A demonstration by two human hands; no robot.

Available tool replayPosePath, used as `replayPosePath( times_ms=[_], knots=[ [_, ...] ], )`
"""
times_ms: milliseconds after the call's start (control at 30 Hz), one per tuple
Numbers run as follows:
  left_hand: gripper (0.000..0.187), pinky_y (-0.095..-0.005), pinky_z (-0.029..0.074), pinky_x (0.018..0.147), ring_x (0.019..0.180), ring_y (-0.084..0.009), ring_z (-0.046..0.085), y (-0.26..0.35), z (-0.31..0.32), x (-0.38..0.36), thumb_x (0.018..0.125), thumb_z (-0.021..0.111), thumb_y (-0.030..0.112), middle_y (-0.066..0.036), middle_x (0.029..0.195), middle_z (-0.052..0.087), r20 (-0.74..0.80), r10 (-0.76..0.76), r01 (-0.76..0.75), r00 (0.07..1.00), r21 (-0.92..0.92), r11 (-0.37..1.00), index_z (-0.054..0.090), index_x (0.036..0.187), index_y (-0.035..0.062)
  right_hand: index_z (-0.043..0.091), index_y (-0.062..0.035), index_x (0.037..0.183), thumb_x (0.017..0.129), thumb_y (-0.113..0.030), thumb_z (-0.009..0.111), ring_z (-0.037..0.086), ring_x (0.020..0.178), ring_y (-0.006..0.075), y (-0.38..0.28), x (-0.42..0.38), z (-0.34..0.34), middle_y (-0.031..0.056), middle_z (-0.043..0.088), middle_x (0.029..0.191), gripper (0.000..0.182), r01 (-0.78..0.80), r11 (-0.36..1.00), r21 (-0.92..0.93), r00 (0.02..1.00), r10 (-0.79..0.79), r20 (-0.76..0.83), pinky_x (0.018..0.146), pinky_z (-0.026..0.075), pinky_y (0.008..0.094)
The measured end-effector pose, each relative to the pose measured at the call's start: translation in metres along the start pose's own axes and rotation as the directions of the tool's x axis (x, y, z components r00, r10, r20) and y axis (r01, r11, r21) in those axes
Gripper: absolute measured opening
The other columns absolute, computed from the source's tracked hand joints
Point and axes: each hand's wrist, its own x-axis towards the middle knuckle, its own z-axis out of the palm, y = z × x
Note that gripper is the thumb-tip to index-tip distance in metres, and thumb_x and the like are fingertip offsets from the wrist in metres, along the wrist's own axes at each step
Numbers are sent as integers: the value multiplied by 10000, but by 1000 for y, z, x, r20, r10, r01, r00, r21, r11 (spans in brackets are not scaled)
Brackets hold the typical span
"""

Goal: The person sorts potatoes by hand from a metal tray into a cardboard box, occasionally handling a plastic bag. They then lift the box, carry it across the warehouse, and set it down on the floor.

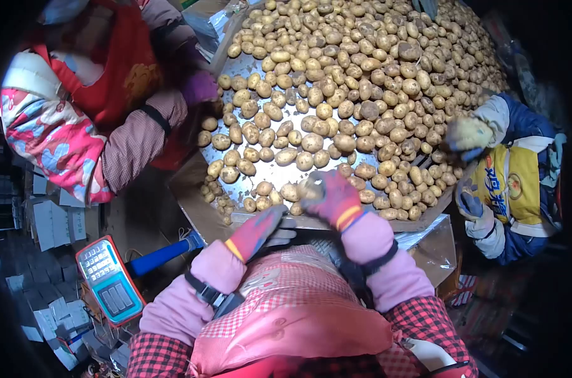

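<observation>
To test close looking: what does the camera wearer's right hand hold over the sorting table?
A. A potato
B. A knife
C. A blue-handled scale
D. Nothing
A: the gloved right hand is closed round a potato above the table's near edge.

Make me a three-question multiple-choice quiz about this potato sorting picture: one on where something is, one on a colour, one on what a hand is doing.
1. Where is the weighing scale?
A. Lower left, beside the wearer
B. On top of the potatoes
C. At the far right edge

2. What colour are the wearer's gloves, mainly?
A. Green
B. Red
C. White

3. What is the right hand doing?
A. Resting flat on the apron
B. Fingers closed round a potato
C. Pressing the scale's keys

Answers:
1. A, the scale sits below the metal table, at the lower left.
2. B, both gloves are red with a yellow cuff band.
3. B, the potato shows inside the curled fingers, while the left hand lies open at the table edge.
</observation>
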Motion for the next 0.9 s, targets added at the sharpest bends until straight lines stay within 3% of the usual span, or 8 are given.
replayPosePath(
  times_ms=[233, 367, 467, 633, 700, 767, 833, 900],
  knots=[
    [628, -348, 539, 803, 950, -219, 629, -8, 7, 16, 953, 377, 586, -99, 1112, 631, 191, -243, 232, 951, 81, 969, 475, 1312, 81, 483, -66, 1218, 735, -529, 695, 644, 927, 307, -30, -48, 5, 149, 627, 1079, 703, 272, 951, -146, 928, -220, 301, 765, 498, 410],
    [487, -338, 544, 716, 861, -197, 637, -20, 6, 19, 977, 458, 427, -78, 1054, 640, 347, -252, 279, 903, -28, 960, 491, 1300, 63, 488, -78, 1225, 796, -500, 632, 649, 896, 298, -23, -70, 14, 118, 659, 1040, 619, 312, 934, -173, 931, -264, 251, 752, 484, 409],
    [386, -313, 542, 715, 873, -160, 631, -20, 3, 38, 980, 471, 337, -54, 1069, 636, 485, -275, 248, 830, 121, 961, 534, 1235, 53, 644, -101, 1036, 834, -319, 626, 664, 750, 317, -31, -76, 11, 148, 667, 832, 298, 302, 934, 190, 952, -286, -105, 660, 501, 408],
    [319, -266, 537, 674, 804, -133, 638, -19, 24, 49, 983, 473, 298, -59, 1007, 649, 306, -223, 219, 926, 46, 975, 564, 1161, 49, 670, -26, 1019, 858, -156, 584, 667, 741, 313, -18, -81, 24, 163, 678, 847, 224, 174, 930, 324, 956, -80, -282, 682, 514, 344],
    [367, -268, 538, 687, 796, -154, 649, -9, 36, 41, 993, 445, 345, -74, 975, 653, 420, -46, -130, 906, 380, 916, 558, 1163, 41, 663, -2, 984, 871, -127, 569, 655, 749, 306, -7, -88, 37, 171, 665, 835, 193, 132, 891, 434, 939, 28, -343, 671, 499, 341],
    [424, -271, 540, 695, 788, -165, 659, 2, 51, 25, 998, 431, 376, -88, 977, 661, 260, -131, 95, 957, 146, 985, 548, 1190, 17, 597, 3, 1060, 840, -130, 587, 618, 794, 342, 7, -85, 40, 190, 635, 898, 257, 184, 825, 534, 929, 32, -370, 708, 493, 403],
    [478, -280, 549, 710, 791, -182, 670, 26, 71, 8, 1000, 420, 404, -117, 979, 663, 146, -143, 54, 979, 490, 870, 515, 1241, 3, 556, 12, 1097, 831, -123, 587, 604, 819, 351, 25, -88, 37, 193, 621, 942, 299, 197, 794, 576, 930, 35, -366, 722, 489, 421],
    [507, -297, 537, 814, 946, -198, 647, 14, 58, 14, 997, 446, 376, -139, 1116, 621, 643, -117, 248, 756, -116, 962, 416, 1354, 18, 531, 11, 1151, 830, -150, 593, 597, 855, 361, 33, -98, 27, 199, 615, 986, 364, 188, 816, 547, 941, 10, -337, 741, 489, 424]
  ],
)
